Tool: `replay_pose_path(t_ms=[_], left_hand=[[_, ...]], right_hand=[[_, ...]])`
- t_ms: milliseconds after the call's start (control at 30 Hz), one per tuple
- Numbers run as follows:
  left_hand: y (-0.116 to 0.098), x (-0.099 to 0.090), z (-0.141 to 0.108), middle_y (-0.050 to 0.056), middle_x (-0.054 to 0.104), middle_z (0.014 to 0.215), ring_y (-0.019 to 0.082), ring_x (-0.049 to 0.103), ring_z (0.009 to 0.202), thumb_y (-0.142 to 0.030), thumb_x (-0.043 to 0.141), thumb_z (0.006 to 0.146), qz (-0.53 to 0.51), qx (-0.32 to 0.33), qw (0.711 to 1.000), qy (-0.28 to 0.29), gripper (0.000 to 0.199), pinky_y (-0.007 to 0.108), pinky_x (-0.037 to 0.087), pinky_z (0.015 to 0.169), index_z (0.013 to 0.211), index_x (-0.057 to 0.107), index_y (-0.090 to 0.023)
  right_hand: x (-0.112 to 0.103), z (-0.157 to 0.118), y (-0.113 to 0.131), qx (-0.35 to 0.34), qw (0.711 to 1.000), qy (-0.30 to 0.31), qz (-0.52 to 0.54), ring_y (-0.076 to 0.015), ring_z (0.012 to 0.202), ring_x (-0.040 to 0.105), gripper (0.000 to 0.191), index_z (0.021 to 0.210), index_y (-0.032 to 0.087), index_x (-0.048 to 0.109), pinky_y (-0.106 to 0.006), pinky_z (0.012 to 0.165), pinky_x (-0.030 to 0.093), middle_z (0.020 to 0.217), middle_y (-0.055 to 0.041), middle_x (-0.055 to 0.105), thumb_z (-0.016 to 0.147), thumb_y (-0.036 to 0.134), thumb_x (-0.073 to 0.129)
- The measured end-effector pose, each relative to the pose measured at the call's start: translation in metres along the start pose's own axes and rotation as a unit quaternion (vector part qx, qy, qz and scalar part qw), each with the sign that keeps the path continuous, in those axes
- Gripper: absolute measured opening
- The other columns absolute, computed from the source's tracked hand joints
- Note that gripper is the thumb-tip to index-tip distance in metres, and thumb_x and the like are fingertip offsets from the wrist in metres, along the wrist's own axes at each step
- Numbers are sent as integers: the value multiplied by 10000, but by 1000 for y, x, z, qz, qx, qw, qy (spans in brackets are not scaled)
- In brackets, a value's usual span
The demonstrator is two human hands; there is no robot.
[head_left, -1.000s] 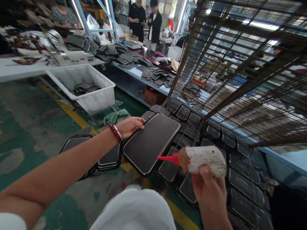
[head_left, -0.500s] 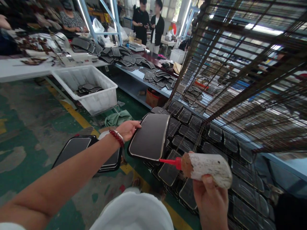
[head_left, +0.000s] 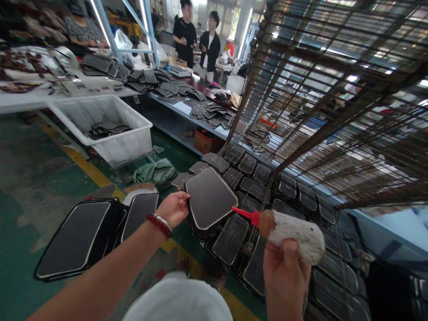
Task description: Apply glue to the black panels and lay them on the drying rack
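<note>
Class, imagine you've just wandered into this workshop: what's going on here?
A person's left hand holds a dark grey, flat panel with rounded corners and a pale border by its edge. The right hand grips a stained white bottle, its pointed red nozzle at or very near the panel's right-hand corner. Similar dark panels lie stacked at the left and in rows beyond the bottle.

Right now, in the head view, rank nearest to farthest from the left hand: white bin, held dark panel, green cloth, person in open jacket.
1. Held dark panel: left edge in the left hand.
2. Green cloth: beyond the hand, slightly left.
3. White bin: beyond the cloth, farther left.
4. Person in open jacket: far background.
</note>
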State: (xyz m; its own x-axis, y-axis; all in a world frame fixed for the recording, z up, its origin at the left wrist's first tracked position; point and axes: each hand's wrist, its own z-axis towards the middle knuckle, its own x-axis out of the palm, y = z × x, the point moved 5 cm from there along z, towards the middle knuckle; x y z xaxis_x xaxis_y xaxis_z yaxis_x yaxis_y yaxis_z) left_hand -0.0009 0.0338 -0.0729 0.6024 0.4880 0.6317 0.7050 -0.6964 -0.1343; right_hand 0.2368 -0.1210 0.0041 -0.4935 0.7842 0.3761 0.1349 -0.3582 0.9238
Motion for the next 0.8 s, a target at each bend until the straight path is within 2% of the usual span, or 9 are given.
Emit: replay_pose_path(t_ms=[167,267,433,567,700,800], left_hand=[[5,8,-4,22,584,536,73,546,356,70,421,745,22,34,999,-16,211,66,395,298,793,507,-116],[5,9,-2,20,584,540,71,540,356,67,437,737,18,41,999,-22,206,74,393,295,788,512,-117],[3,5,4,8,576,542,61,532,361,74,447,741,13,58,998,-38,214,75,391,299,764,490,-135],[2,1,7,-9,563,541,45,494,339,74,452,747,8,72,996,-50,220,81,393,299,759,480,-143],[2,1,7,4,578,561,66,541,378,72,445,753,13,80,995,-54,215,101,444,335,768,485,-138],[2,3,2,10,575,552,68,541,376,73,435,758,15,83,995,-57,213,98,449,345,766,489,-134]], right_hand=[[0,-11,-5,17,999,25,-11,-242,1195,548,453,1187,251,588,-430,961,518,1225,-46,633,752,235,717],[-2,-17,-11,34,998,45,-12,-241,1180,561,467,1235,264,556,-431,967,510,1256,-47,616,787,242,686],[-9,-29,-25,66,997,38,-27,-250,1235,512,543,1255,275,529,-411,954,514,1322,-50,568,747,274,721],[-16,-39,-36,89,993,55,-61,-303,1196,540,612,1277,251,503,-490,895,536,1239,-104,614,714,287,739],[-16,-40,-35,79,991,79,-78,-301,1167,560,633,1289,232,480,-485,890,535,1234,-117,612,713,294,735],[-10,-26,-24,46,992,87,-76,-274,1177,554,619,1287,238,473,-456,924,519,1269,-96,596,721,266,722]])
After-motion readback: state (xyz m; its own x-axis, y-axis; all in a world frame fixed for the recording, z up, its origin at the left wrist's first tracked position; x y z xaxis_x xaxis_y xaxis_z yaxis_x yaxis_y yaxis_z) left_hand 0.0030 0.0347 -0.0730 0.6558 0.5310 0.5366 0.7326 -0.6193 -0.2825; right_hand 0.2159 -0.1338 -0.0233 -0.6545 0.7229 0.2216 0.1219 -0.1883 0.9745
